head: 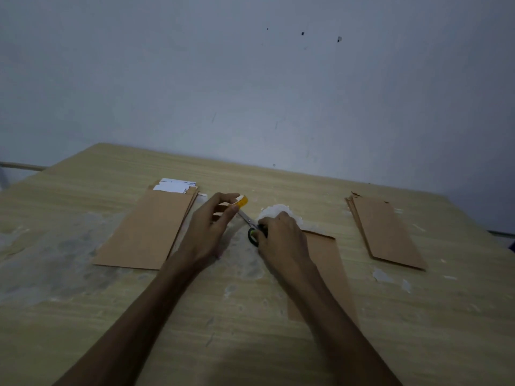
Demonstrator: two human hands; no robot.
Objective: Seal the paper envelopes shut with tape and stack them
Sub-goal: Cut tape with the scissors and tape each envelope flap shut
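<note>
Two bare hands work over a pale wooden table [83,316] set against a grey wall [250,79]. The left hand [211,227] pinches one small roll of yellow tape [243,201] between thumb and fingertips, the roll sitting at the far tip of its fingers. The right hand [281,235] has its fingers curled round the dark handles of one pair of scissors [250,222], whose blades point away toward the tape roll and lie in the gap between the two hands. Brown paper envelopes lie in three places. One stack of envelopes [147,229] lies just to the left of the left hand, with white slips [174,186] poking from the far ends; the exact count in that stack cannot be told. One single envelope [326,263] lies under and just to the right of the right wrist, its flap end toward the fingers. A second stack [387,232] lies well apart to the right of the right hand, fanned slightly at its far edge, count unclear. One crumpled white wad [274,211] sits just beyond the right hand's knuckles.
</note>
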